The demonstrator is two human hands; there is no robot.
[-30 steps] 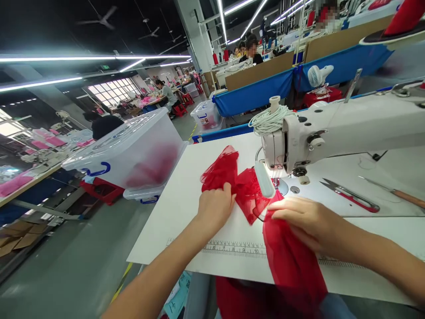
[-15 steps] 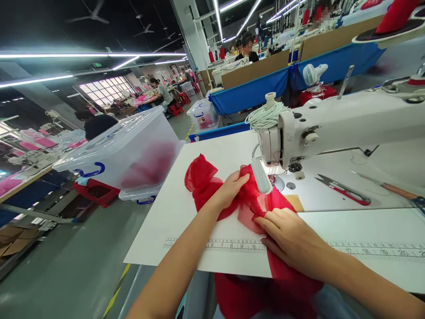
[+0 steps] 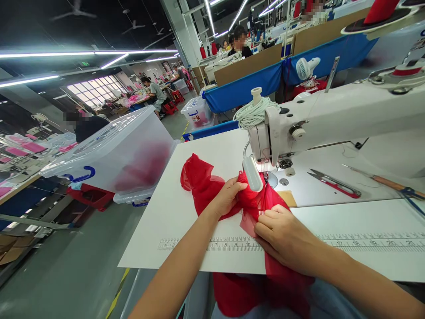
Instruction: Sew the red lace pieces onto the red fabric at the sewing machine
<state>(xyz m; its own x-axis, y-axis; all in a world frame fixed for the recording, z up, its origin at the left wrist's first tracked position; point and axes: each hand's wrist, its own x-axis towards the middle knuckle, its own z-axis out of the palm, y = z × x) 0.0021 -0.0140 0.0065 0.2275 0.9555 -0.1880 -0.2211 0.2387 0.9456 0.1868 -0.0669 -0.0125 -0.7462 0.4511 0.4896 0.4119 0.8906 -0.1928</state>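
Note:
Sheer red fabric [image 3: 207,190] lies bunched on the white sewing table [image 3: 149,239], and part of it hangs over the front edge. My left hand [image 3: 229,195] pinches the fabric just left of the needle area. Closer to me, my right hand [image 3: 279,232] is closed on a gathered fold of the same fabric, its fingertips partly hidden. The white sewing machine [image 3: 318,119] stands over the cloth. Its presser foot area is partly covered by a pale oblong guard [image 3: 252,175], so I cannot tell exactly how the cloth lies beneath.
Red-handled thread snips [image 3: 335,182] and a wooden-handled pointed tool [image 3: 381,179] lie on the machine bed at right. A ruler strip [image 3: 229,244] runs along the table front. Clear plastic bins [image 3: 133,150] stand left. A cord bundle [image 3: 254,113] sits on the machine head.
My right hand has drawn its fingers together on the fabric, which now looks more gathered below the needle. My left hand keeps its grip. The whole view has shifted slightly.

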